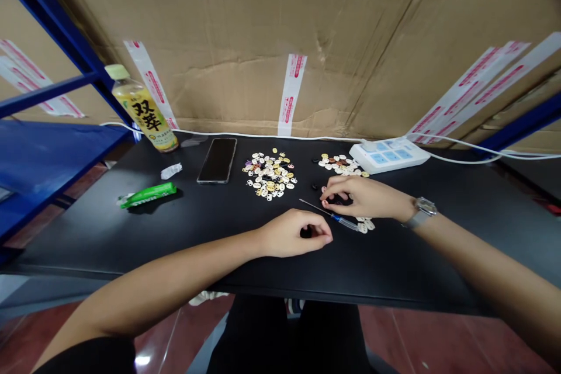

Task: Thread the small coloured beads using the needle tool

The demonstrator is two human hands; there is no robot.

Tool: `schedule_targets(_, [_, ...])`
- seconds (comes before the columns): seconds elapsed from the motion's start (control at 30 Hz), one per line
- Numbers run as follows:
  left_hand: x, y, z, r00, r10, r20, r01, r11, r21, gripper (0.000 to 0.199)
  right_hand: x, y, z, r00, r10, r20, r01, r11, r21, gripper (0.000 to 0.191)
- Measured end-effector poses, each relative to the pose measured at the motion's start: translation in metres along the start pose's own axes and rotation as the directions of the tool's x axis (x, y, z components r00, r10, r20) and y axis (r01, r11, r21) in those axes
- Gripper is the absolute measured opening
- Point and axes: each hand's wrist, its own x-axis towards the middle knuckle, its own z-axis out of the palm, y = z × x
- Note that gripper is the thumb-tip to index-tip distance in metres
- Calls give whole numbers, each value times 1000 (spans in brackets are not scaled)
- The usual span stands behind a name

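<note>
My left hand (pixel 295 234) rests near the table's front edge, thumb and fingers curled together in a pinch. Whatever is between those fingertips is too small to make out. To its right, my right hand (pixel 362 197), with a watch at the wrist, has thumb and index finger closed at a tiny pinkish spot that I cannot identify. A thin screwdriver (pixel 336 218) with a blue and clear handle lies below the right fingers. Small pale pieces (pixel 365 225) lie by its handle. Beyond my left hand spreads a pile of small oval charm-like pieces (pixel 269 175), mostly white and yellow.
More small pieces (pixel 337 162) lie beside a white power strip (pixel 390 155) at the back right. A phone (pixel 217 160), a green packet (pixel 149 194), a crumpled white wrapper (pixel 170 171) and a drink bottle (pixel 142 111) stand or lie leftward. A white cable runs along the cardboard wall (pixel 236 93).
</note>
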Motion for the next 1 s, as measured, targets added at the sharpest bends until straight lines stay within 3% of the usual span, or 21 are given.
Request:
schedule_targets(0.27, [1, -2, 0, 1000, 7, 3, -7, 1000, -8, 16, 26, -1, -8, 996, 22, -85, 5, 951, 308, 28])
schedule_targets(0.4, [1, -2, 0, 1000, 2, -1, -2, 1000, 0, 15, 61, 10, -10, 980, 97, -174, -45, 959, 281, 23])
schedule_targets(0.63, [0, -3, 1, 1000, -19, -21, 19, 1000, -4, 16, 109, 28, -3, 975, 121, -186, -50, 937, 346, 19])
schedule_targets(0.83, [1, -2, 0, 999, -16, -37, 15, 1000, -9, 18, 100, 21, -4, 928, 168, -331, 3, 889, 459, 30])
schedule_targets(0.93, [1, -2, -1, 997, -19, -69, 17, 999, -38, 20, 79, 6, -3, 903, 192, -384, 64, 824, 563, 53])
schedule_targets(1.0, [1, -2, -2, 992, 11, -125, -10, 1000, 7, 20, 62, -8, -1, 912, 173, -371, 121, 751, 649, 72])
